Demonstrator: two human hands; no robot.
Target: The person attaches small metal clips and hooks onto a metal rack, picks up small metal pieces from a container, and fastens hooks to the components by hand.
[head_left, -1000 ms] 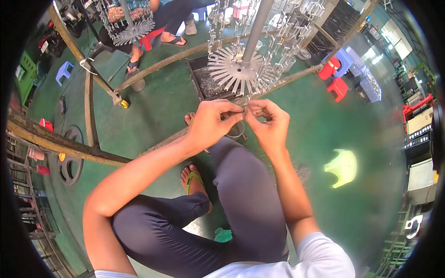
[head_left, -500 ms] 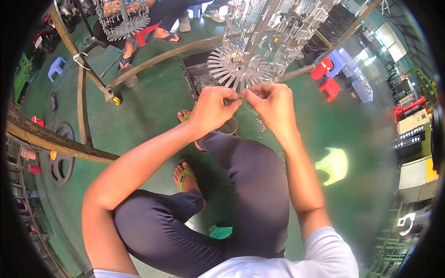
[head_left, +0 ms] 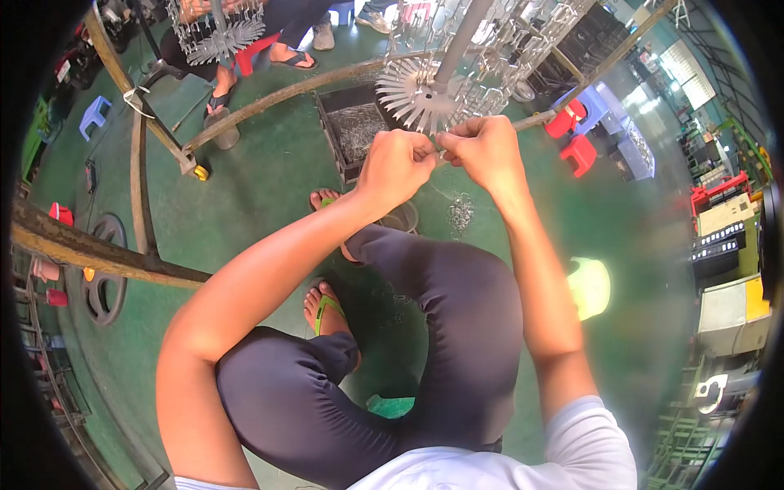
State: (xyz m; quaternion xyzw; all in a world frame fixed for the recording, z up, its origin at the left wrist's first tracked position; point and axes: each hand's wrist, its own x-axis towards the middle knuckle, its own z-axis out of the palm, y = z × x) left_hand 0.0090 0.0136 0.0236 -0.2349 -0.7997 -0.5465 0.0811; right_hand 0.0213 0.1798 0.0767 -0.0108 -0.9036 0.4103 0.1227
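My left hand (head_left: pixel 398 170) and my right hand (head_left: pixel 487 153) are close together, fingertips nearly meeting, each closed in a pinch. Whatever lies between the fingertips is too small to make out. Just beyond them is a metal disc (head_left: pixel 406 88) with finger-like slats round its rim, on an upright grey pole (head_left: pixel 463 45). Many small metal pieces (head_left: pixel 523 61) hang in linked strings around that pole. Below my hands, a round container (head_left: pixel 403 219) is partly hidden by my left arm and leg.
A dark crate (head_left: pixel 332 135) of small metal pieces stands beyond my left hand. Loose metal bits (head_left: pixel 460 212) lie on the green floor. A curved metal frame (head_left: pixel 269 100) crosses ahead. Another person's sandalled foot (head_left: pixel 294 60) shows beyond it. Red stools (head_left: pixel 579 155) and a yellow-green stool (head_left: pixel 590 288) are rightward.
Both hands have moved slightly up and right, still pinched together. The slatted disc and hanging pieces have shifted and turned in view, and more of the crate shows.
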